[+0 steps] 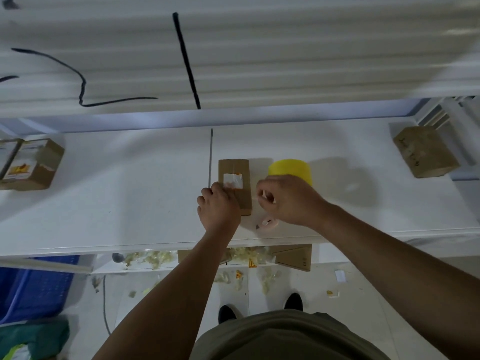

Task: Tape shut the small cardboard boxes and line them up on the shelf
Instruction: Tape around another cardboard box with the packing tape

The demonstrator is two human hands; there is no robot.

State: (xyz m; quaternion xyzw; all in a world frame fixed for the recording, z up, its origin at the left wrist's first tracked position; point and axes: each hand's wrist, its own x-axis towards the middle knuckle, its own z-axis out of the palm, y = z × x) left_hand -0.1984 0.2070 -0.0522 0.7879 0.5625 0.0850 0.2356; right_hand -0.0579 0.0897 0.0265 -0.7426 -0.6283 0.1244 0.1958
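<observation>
Cardboard box [235,175], oblong, held by left hand [219,207]; yellow tape roll [291,168] beside.

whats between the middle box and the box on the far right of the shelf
Head view: the yellow tape roll stands beside the middle box, the right hand nearer the camera; then bare shelf to the right box.

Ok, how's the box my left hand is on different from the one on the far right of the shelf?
The middle box is slim, lies square to the shelf edge and carries a white label. The far box is chunkier, sits at an angle and shows dark scribbled marks instead. Your left hand holds the middle box; nothing touches the far box. Both are brown cardboard.
</observation>
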